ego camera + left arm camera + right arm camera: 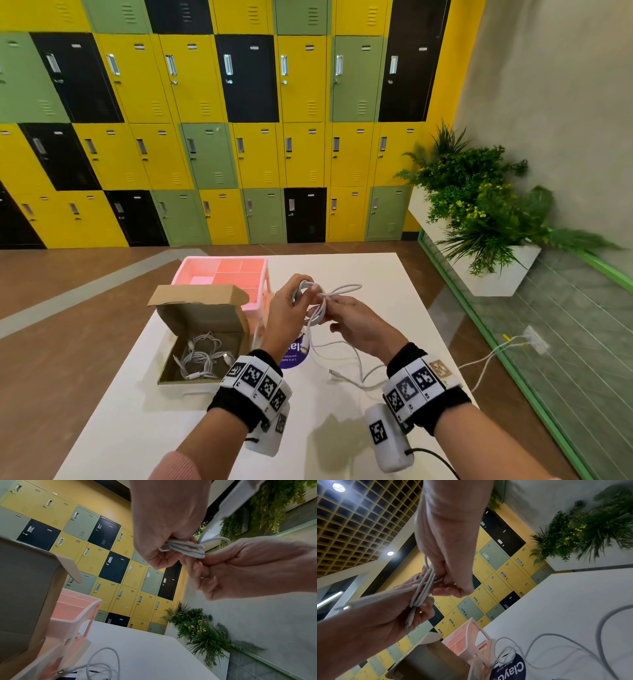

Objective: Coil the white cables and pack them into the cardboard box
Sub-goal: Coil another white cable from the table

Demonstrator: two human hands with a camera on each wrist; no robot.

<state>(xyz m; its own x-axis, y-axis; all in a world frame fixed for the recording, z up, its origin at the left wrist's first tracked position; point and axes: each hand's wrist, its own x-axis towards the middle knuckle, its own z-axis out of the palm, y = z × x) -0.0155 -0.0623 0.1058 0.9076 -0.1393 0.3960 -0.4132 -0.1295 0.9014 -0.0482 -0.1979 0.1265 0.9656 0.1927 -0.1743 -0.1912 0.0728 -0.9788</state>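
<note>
Above the white table, both hands hold a white cable (320,301) folded into a small bundle of loops. My left hand (301,291) grips the bundle (185,548) at its left end. My right hand (334,308) pinches the loops (423,591) near their middle, and one loop sticks out to the right. The rest of this cable (359,366) trails down onto the table. The open cardboard box (202,313) stands left of the hands, with several coiled white cables (200,358) inside.
A pink divided organizer (222,270) stands behind the box. A round purple sticker (294,354) lies under the hands. The white table (171,428) ends at the right near a green-framed glass wall and a planter (479,212). Lockers fill the back wall.
</note>
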